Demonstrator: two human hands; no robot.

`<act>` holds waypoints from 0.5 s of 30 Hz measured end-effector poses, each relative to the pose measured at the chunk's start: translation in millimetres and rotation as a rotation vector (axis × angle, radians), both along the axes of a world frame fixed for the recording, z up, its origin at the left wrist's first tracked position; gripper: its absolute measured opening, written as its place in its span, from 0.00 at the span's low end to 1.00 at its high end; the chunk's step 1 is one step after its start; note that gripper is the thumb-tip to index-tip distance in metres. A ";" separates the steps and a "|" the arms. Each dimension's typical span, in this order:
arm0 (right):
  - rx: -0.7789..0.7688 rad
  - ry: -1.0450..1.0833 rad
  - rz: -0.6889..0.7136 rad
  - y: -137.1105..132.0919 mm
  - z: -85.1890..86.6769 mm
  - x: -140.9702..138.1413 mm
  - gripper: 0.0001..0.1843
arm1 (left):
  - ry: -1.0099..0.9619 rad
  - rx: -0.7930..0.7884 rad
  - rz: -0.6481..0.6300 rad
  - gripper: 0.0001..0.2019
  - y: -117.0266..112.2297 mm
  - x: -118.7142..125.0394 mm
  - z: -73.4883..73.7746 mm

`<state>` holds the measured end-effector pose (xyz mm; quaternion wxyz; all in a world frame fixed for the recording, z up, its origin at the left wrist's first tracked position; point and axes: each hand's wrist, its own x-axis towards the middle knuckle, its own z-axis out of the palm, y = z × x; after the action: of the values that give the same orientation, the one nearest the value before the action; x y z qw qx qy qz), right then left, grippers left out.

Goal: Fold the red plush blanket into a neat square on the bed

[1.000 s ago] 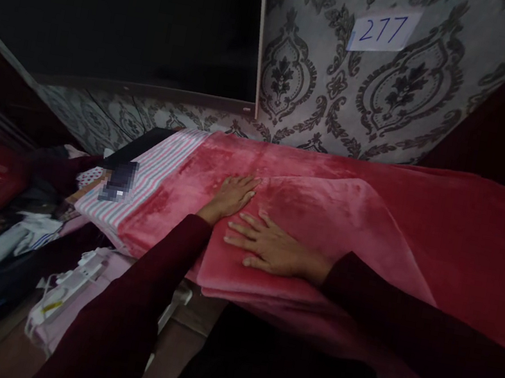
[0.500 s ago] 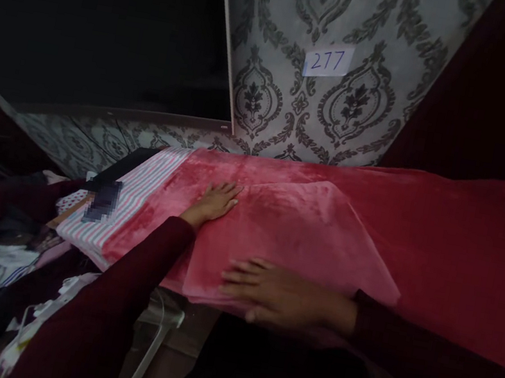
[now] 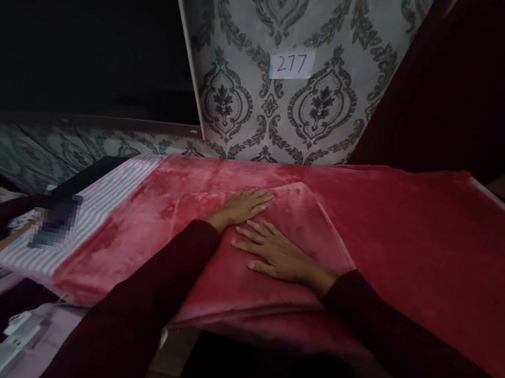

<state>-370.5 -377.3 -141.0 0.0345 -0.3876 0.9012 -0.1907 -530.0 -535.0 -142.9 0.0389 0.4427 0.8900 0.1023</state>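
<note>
A folded piece of red plush cloth point(image 3: 236, 284) lies on a larger red plush cover point(image 3: 423, 245) of much the same colour. My left hand point(image 3: 243, 206) rests flat on the cloth's far part, fingers stretched to the right. Just nearer and to the right, my right hand point(image 3: 277, 253) also lies palm down on it, fingers spread and pointing left. The fingertips of the two hands are close together. Along the cloth's near edge runs a crease. Neither hand grips anything.
A striped cloth point(image 3: 117, 194) lies at the cover's left end, with a blurred-out item point(image 3: 56, 221) on it. A white power strip point(image 3: 10, 345) is at lower left beside clothes. Behind stand a large dark screen point(image 3: 77, 21) and a wall with a "277" paper point(image 3: 292, 63).
The view has turned right. My left hand has slid right over the cloth, and my right hand has moved away from the near edge toward it. The cloth's near edge now shows a crease.
</note>
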 end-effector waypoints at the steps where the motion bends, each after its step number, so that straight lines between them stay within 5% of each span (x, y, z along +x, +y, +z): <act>1: -0.011 -0.007 0.017 -0.1 0.6 2.0 0.35 | 0.004 0.004 -0.006 0.28 -2.0 -0.9 -2.0; 7: -0.072 -0.123 0.147 5.9 5.6 46.5 0.32 | 0.007 0.030 -0.007 0.29 -5.1 -1.3 0.7; 15: -0.207 -0.168 0.069 22.7 10.8 114.9 0.35 | 0.006 -0.066 0.043 0.29 -2.4 6.7 16.7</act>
<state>-255.7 -354.7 -130.3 0.0763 -0.4026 0.8568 -0.3130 -523.3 -537.4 -126.1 0.0487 0.4224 0.9022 0.0724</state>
